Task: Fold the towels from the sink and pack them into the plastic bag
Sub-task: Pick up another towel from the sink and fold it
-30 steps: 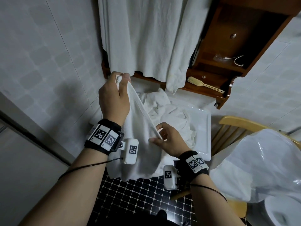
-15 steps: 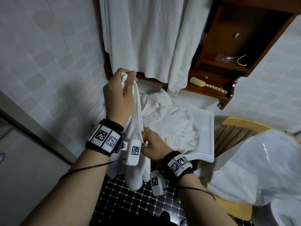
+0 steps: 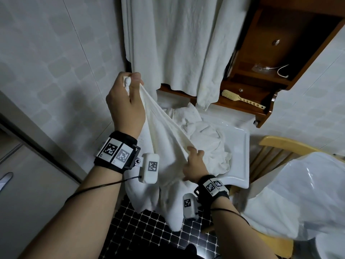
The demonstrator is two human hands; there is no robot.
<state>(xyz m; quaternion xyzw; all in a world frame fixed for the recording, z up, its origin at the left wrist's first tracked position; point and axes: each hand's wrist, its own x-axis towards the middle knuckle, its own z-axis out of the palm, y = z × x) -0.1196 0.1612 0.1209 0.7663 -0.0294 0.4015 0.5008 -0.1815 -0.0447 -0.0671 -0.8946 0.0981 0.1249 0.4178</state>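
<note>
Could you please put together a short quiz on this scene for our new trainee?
1. True or false: the left hand grips the white towel higher up than the right hand does.
2. Where do the crumpled towels lie? A) in the sink; B) on the floor; C) on the chair.
3. Short answer: what lies on the wooden shelf above the sink?

Key: 1 true; 2 A; 3 a brush.
</note>
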